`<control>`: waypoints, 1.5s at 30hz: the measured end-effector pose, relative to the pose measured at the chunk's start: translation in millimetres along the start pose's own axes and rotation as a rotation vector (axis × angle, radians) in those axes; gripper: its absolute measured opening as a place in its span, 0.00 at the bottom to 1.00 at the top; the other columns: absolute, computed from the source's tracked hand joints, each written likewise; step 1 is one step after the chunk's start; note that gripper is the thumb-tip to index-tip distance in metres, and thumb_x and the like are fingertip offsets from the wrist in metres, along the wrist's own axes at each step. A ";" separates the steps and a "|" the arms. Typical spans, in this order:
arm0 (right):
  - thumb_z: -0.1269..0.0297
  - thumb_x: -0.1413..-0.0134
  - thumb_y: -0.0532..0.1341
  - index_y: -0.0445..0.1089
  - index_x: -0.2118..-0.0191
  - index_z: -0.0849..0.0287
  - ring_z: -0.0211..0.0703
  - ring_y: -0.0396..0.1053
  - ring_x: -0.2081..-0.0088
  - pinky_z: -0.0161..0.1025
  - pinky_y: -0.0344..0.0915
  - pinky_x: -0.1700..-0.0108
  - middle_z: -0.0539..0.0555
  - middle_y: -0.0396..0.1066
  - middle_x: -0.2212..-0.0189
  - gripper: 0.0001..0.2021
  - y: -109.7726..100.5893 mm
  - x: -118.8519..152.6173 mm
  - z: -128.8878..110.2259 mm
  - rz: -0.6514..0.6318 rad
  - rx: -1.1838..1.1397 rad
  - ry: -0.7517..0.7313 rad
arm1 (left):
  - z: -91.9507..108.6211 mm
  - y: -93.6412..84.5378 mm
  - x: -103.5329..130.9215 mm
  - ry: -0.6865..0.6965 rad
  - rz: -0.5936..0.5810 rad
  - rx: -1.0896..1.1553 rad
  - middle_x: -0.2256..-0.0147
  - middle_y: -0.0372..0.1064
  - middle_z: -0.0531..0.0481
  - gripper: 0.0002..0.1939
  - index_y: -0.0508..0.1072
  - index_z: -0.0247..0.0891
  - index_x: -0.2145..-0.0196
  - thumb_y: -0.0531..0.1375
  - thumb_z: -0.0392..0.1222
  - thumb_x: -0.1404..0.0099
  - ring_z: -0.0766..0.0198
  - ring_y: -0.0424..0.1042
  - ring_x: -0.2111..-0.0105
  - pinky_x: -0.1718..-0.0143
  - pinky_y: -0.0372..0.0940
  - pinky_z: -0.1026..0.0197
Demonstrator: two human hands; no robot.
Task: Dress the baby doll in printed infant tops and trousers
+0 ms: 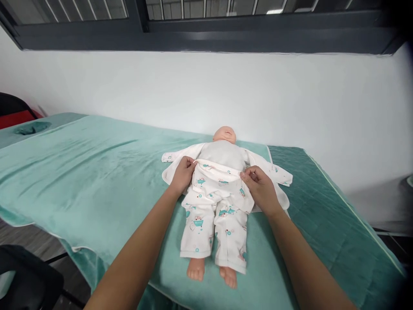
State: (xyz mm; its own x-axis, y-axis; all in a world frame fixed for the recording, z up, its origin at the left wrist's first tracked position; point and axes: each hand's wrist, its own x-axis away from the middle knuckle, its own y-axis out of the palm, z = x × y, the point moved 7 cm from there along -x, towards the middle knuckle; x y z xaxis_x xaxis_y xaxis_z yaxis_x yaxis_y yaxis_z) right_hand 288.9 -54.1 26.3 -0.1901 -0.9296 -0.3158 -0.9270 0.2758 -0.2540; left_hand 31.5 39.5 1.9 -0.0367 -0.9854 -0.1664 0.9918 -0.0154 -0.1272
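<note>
A baby doll (pixel 225 134) lies on its back, head toward the wall and bare feet toward me. It wears white printed pants (pixel 222 189) with green and pink pictures, pulled up to the belly. My left hand (pixel 184 173) pinches the waistband at its left end. At the other end of the waistband, my right hand (pixel 260 186) is closed on the fabric. Under the doll's back a white jacket (pixel 280 173) is spread out, its sleeves reaching to both sides. The light grey chest (pixel 222 154) shows above the waistband.
A green velvety cover (pixel 97 172) lies over the bed, with a darker quilted sheet (pixel 325 215) at the right. Behind stands a white wall (pixel 145 90) below a dark window frame (pixel 258 36). A black chair (pixel 29 275) is at the lower left.
</note>
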 end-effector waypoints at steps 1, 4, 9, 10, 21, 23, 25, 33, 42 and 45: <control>0.55 0.44 0.62 0.63 0.69 0.55 0.36 0.52 0.75 0.36 0.49 0.73 0.44 0.55 0.79 0.11 -0.7 -1.3 -1.2 0.009 0.020 -0.011 | -2.5 0.3 0.0 -0.002 -0.001 -0.007 0.73 0.63 0.56 0.10 0.65 0.41 0.66 0.58 0.49 0.36 0.66 0.61 0.73 0.70 0.55 0.64; 0.55 0.44 0.62 0.63 0.69 0.54 0.37 0.53 0.75 0.37 0.50 0.72 0.44 0.56 0.79 0.11 -3.0 -9.8 -7.7 0.028 0.086 -0.039 | -4.3 1.5 0.6 -0.006 -0.033 -0.056 0.72 0.63 0.55 0.10 0.65 0.41 0.66 0.58 0.49 0.36 0.66 0.61 0.72 0.70 0.55 0.64; 0.52 0.45 0.63 0.64 0.69 0.54 0.37 0.51 0.79 0.38 0.50 0.73 0.43 0.55 0.82 0.12 -5.7 -37.8 -12.6 0.051 0.183 -0.029 | -3.9 2.2 0.3 -0.008 -0.068 -0.105 0.73 0.63 0.56 0.09 0.65 0.40 0.67 0.58 0.48 0.36 0.66 0.61 0.73 0.71 0.54 0.64; 0.51 0.46 0.63 0.64 0.69 0.54 0.37 0.52 0.79 0.38 0.50 0.73 0.43 0.55 0.82 0.12 -5.1 -42.6 -11.5 0.056 0.180 -0.027 | -4.6 2.2 0.2 -0.007 -0.069 -0.103 0.73 0.63 0.56 0.09 0.65 0.40 0.67 0.58 0.47 0.36 0.66 0.61 0.73 0.72 0.54 0.64; 0.52 0.47 0.63 0.69 0.65 0.54 0.38 0.57 0.76 0.37 0.54 0.73 0.46 0.64 0.79 0.11 3.4 -32.0 1.6 0.022 0.041 0.052 | -21.3 -1.0 -16.1 -0.164 -0.001 -0.117 0.72 0.67 0.52 0.10 0.66 0.40 0.70 0.63 0.45 0.43 0.62 0.64 0.70 0.69 0.55 0.62; 0.53 0.47 0.63 0.70 0.63 0.54 0.38 0.60 0.74 0.37 0.57 0.71 0.47 0.67 0.76 0.11 2.7 -31.5 0.5 0.003 0.011 0.032 | -21.5 -2.6 -22.5 -0.192 0.024 -0.142 0.73 0.66 0.52 0.10 0.65 0.39 0.72 0.65 0.41 0.47 0.62 0.63 0.70 0.69 0.54 0.62; 0.54 0.47 0.64 0.71 0.61 0.55 0.40 0.64 0.70 0.37 0.61 0.67 0.49 0.70 0.71 0.12 1.6 -32.2 1.4 -0.010 -0.042 0.007 | -19.2 -4.1 -25.2 -0.209 0.034 -0.154 0.74 0.65 0.52 0.10 0.65 0.39 0.73 0.65 0.38 0.50 0.62 0.62 0.70 0.69 0.53 0.62; 0.49 0.47 0.63 0.70 0.71 0.56 0.40 0.65 0.71 0.38 0.62 0.64 0.49 0.68 0.76 0.15 -14.1 -33.0 16.3 -0.125 0.077 0.057 | -3.3 1.5 -5.0 -0.246 -0.147 0.036 0.72 0.69 0.52 0.07 0.69 0.39 0.69 0.60 0.38 0.49 0.64 0.66 0.74 0.73 0.59 0.63; 0.50 0.51 0.67 0.76 0.66 0.57 0.45 0.69 0.64 0.40 0.65 0.59 0.52 0.75 0.68 0.15 -5.7 -12.4 19.3 -0.521 -0.037 0.246 | -9.9 7.3 1.4 -0.387 -0.314 0.368 0.72 0.70 0.54 0.11 0.71 0.39 0.65 0.65 0.38 0.49 0.67 0.69 0.75 0.73 0.64 0.64; 0.52 0.51 0.67 0.77 0.62 0.57 0.47 0.70 0.61 0.42 0.65 0.55 0.53 0.76 0.64 0.15 -1.9 -7.9 13.0 -0.570 -0.092 0.260 | -9.6 6.6 0.9 -0.376 -0.325 0.396 0.69 0.73 0.50 0.13 0.73 0.37 0.64 0.66 0.39 0.49 0.65 0.72 0.72 0.70 0.67 0.62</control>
State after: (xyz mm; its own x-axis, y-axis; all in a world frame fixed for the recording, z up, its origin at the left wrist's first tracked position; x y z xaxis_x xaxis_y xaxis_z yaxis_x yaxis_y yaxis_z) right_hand 296.4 -44.1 17.3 0.2799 -0.9566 0.0811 -0.9278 -0.2912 -0.2334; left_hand 36.8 40.2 -8.4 -0.3691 -0.9111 0.1837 0.9102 -0.3143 0.2699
